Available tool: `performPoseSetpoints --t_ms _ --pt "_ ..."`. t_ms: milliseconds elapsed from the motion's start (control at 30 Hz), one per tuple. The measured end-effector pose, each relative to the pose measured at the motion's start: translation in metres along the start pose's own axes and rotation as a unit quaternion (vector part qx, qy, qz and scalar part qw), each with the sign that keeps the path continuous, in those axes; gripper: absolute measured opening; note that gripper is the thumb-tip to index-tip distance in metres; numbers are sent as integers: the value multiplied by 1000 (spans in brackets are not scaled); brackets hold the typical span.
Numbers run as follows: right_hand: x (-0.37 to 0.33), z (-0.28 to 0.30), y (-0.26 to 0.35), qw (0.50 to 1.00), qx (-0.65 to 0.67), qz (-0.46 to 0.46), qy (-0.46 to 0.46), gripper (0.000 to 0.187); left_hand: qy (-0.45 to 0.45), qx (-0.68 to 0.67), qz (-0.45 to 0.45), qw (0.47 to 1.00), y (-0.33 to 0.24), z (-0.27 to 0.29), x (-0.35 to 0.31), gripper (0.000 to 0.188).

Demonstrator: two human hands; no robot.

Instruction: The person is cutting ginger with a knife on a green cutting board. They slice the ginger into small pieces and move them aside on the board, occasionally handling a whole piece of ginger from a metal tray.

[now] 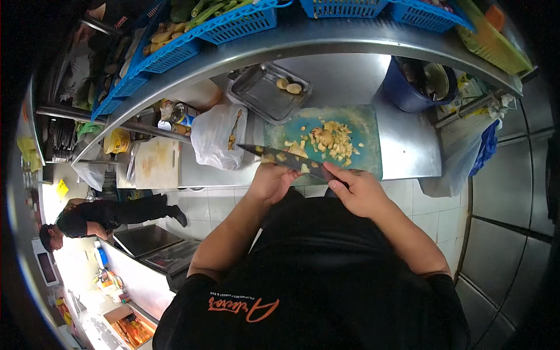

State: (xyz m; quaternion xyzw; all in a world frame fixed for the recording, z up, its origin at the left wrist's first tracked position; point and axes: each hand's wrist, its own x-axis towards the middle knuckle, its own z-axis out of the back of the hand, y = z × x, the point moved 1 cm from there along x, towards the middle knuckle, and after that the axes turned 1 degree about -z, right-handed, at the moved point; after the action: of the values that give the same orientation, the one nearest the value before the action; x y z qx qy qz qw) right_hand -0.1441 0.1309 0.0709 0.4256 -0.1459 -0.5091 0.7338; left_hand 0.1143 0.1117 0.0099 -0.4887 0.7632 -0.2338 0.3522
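Note:
My right hand point(360, 191) grips a large kitchen knife point(286, 158) by its handle, the blade pointing left across the board's near edge. Pale yellow bits cling to the blade. My left hand point(270, 183) is at the near side of the blade, fingers curled in against it; whatever they may hold is hidden. Beyond the knife, a heap of chopped pale yellow vegetable point(333, 140) lies on a green cutting board point(368, 122). A metal tray point(256, 93) behind the board's left side holds peeled pale pieces point(293, 88).
Left of the board stands a white plastic bag point(217, 140); a blue bucket point(402, 96) stands at the back right. Blue baskets point(242, 26) of vegetables line the overhead metal shelf point(344, 45). A co-worker point(105, 216) is off to the left, beyond a white cutting board point(156, 163).

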Motion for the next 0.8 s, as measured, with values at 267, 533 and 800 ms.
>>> performPoseSetpoints --t_ms 267,533,800 --pt "-23 -15 -97 987 99 -111 -63 42 15 -2 6 1000 -10 -3 -10 46" --pt "-2 2 -12 994 111 1 -17 44 61 -35 22 997 -1 1 1 43" --pt "-1 -5 -79 986 102 -127 -39 45 92 -79 57 991 -10 -5 -4 51"
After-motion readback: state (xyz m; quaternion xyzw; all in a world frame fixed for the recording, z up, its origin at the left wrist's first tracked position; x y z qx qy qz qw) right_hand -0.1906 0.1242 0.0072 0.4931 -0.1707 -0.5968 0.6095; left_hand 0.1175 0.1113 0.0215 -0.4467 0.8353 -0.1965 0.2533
